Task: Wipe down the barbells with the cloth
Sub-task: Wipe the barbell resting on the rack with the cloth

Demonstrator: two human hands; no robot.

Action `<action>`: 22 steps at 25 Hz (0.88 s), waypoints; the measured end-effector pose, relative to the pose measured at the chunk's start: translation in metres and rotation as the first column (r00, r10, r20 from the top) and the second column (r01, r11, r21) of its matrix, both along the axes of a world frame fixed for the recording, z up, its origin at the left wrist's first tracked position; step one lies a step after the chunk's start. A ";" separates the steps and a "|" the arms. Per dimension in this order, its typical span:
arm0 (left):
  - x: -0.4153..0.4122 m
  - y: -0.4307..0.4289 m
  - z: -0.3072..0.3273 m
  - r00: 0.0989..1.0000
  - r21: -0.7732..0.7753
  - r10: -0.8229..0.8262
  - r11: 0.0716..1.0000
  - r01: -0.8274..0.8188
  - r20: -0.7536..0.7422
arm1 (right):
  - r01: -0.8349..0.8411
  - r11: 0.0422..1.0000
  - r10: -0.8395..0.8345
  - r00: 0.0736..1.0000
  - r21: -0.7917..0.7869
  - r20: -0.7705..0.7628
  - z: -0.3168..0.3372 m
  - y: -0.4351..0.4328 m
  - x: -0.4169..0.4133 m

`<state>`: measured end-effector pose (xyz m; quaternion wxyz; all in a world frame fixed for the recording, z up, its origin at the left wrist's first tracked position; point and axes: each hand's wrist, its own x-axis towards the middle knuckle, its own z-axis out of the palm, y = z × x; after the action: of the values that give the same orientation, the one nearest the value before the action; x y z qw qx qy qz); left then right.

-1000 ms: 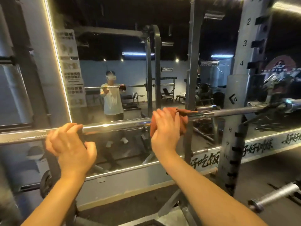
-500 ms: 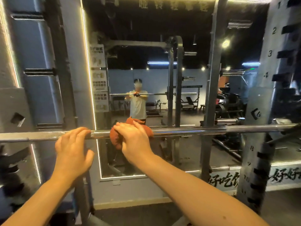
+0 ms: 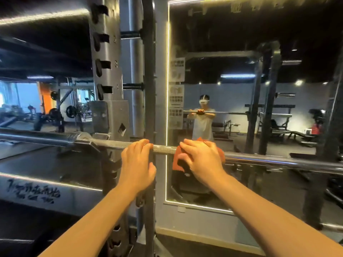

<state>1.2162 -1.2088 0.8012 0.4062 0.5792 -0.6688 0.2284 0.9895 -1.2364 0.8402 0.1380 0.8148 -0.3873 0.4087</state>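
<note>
A steel barbell runs level across the view at chest height, resting on a rack hook at the left. My left hand grips the knurled part of the bar from above. Just to its right, my right hand holds an orange cloth wrapped over the bar. Most of the cloth is hidden under my fingers; one flap hangs below the bar.
A grey rack upright with numbered holes stands behind the bar at the left. A wall mirror ahead reflects me, the rack and benches. The barbell's sleeve sticks out to the left.
My right hand has slid the cloth left along the bar, ending close beside my left hand. The view has turned left, bringing the left rack upright into sight.
</note>
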 end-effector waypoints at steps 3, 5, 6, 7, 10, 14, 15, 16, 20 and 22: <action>0.017 -0.012 -0.002 0.997 -0.040 -0.080 0.996 0.080 -0.005 | 0.008 0.987 -0.004 1.000 -0.159 0.027 -0.012 -0.007 -0.012; 0.026 -0.018 -0.005 0.992 -0.085 -0.129 0.988 0.127 -0.012 | 0.009 0.966 -0.006 1.000 -0.260 0.016 -0.025 -0.008 -0.032; 0.030 -0.020 -0.007 0.989 -0.114 -0.147 0.983 0.145 -0.013 | 0.008 0.952 -0.004 1.000 -0.306 0.015 -0.026 -0.007 -0.040; 0.033 -0.024 -0.010 0.986 -0.150 -0.168 0.975 0.164 -0.010 | 0.019 0.942 -0.011 1.000 -0.335 0.026 -0.027 -0.005 -0.044; 0.038 -0.032 -0.020 0.975 -0.257 -0.221 0.944 0.209 -0.019 | 0.044 0.931 -0.020 0.997 -0.362 0.069 -0.025 0.000 -0.032; 0.032 -0.041 -0.026 0.978 -0.252 -0.200 0.951 0.178 -0.063 | 0.022 0.979 -0.015 0.999 -0.201 0.035 -0.014 -0.014 0.033; 0.031 -0.040 -0.026 0.980 -0.249 -0.192 0.953 0.172 -0.059 | 0.010 0.986 -0.011 1.000 -0.164 -0.003 -0.012 -0.016 0.044; 0.031 -0.039 -0.026 0.982 -0.249 -0.184 0.954 0.166 -0.052 | -0.002 0.992 -0.005 0.999 -0.128 -0.051 -0.010 -0.019 0.048; 0.041 -0.036 -0.026 0.980 -0.270 -0.198 0.944 0.189 -0.006 | 0.031 0.995 -0.053 0.971 -0.098 -0.235 0.000 -0.021 0.006; 0.041 -0.038 -0.029 0.981 -0.271 -0.194 0.943 0.191 0.014 | 0.092 0.989 -0.124 0.947 -0.118 -0.297 0.010 -0.017 0.007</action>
<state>1.2571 -1.2467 0.7723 0.5062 0.4515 -0.6820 0.2734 0.9963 -1.2532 0.8503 0.2598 0.8373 -0.3840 0.2898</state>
